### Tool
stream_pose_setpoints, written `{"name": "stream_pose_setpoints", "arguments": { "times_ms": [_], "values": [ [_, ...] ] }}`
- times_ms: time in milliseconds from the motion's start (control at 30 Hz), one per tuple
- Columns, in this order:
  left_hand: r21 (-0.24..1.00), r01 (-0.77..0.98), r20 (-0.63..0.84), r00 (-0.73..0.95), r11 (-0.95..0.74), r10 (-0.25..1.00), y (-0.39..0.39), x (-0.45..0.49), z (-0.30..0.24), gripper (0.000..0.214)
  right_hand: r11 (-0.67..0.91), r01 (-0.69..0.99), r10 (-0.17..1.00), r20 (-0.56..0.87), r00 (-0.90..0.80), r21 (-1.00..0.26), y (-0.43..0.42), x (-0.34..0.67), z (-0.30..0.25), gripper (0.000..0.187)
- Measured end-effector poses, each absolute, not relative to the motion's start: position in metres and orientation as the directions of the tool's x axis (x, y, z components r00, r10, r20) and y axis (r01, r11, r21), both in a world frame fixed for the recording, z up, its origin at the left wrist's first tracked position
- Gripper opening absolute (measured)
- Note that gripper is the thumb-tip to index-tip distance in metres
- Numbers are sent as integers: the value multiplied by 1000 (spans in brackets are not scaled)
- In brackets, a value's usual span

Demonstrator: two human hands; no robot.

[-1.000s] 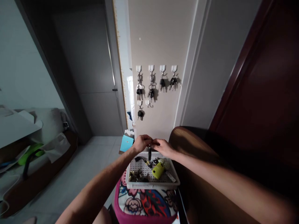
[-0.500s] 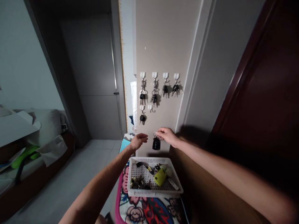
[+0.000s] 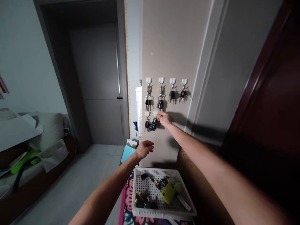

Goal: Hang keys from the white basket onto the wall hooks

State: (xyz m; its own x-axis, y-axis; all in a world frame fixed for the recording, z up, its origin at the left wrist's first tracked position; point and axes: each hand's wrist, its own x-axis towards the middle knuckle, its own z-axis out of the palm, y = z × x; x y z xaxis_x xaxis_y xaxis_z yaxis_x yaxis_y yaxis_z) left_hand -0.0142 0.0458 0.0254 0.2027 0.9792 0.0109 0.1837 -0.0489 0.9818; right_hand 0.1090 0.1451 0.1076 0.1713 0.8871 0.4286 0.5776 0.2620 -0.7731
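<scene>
We face one beige wall panel, with one grey door well apart on its left. Below the panel we see one pink-edged floral cover, partly out of view, and on it stands one white perforated basket. Just beyond the basket's far left corner sits one blue box.

Both our hands are in view. Our left hand is in the air between the basket and the panel; its grip is empty, the fingers loosely bent and apart from anything. Our right hand is raised to the panel, its grip closed, thumb and fingertips pinched together.

In the basket we count one yellow-green case, one narrow white stick to its right, and one heap of small metal pieces at the near left; their number is too dim to count.

Five key bunches hang on the panel, four in the upper row and one in the lower. The right grip holds one black key fob, tilted, just beside the lower bunch.

Smallest are six white hooks, four above and two below; the fob is at the lower right one, and we cannot tell whether its ring is over it.
</scene>
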Motion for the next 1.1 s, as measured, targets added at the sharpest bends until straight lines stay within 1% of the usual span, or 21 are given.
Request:
{"name": "stream_pose_setpoints", "arguments": {
  "times_ms": [67,200,300,400,467,533,633,733,833,900,1000,1100],
  "values": [
    [982,188,-3,198,-35,980,47,-16,20,19,207,653,883,426,195,-728,151,109,104,21],
    [980,199,-43,191,4,981,43,-21,5,19,157,777,892,426,154,-610,149,111,93,20],
    [972,230,-91,189,46,978,32,-26,-10,18,157,836,895,434,105,-526,135,117,84,24],
    [956,288,-117,178,62,977,16,-32,-31,18,215,865,916,401,-18,-454,109,128,69,27],
    [935,352,-124,195,49,973,5,-34,-45,17,286,873,928,343,-148,-395,87,137,56,26],
    [904,428,-126,232,14,964,-6,-32,-57,18,352,877,926,255,-277,-327,63,145,40,24],
    [839,536,-92,312,-96,946,-19,-23,-68,20,454,860,891,104,-442,-234,31,154,15,21],
    [731,649,-74,382,-211,921,-32,-12,-72,23,534,830,838,-31,-545,-160,8,158,-5,19],
    [582,758,-56,398,-295,916,-41,-5,-72,24,555,826,812,-150,-564,-98,-4,156,-17,18],
    [518,794,-37,392,-318,919,-44,-5,-71,24,551,831,811,-182,-556,-84,-8,151,-19,19],
    [491,817,-33,365,-303,930,-45,-7,-71,25,533,840,819,-185,-543,-101,-14,144,-17,23],
    [468,839,-26,327,-277,945,-44,-9,-70,26,515,851,829,-193,-525,-102,-20,140,-14,23]
  ]
}}
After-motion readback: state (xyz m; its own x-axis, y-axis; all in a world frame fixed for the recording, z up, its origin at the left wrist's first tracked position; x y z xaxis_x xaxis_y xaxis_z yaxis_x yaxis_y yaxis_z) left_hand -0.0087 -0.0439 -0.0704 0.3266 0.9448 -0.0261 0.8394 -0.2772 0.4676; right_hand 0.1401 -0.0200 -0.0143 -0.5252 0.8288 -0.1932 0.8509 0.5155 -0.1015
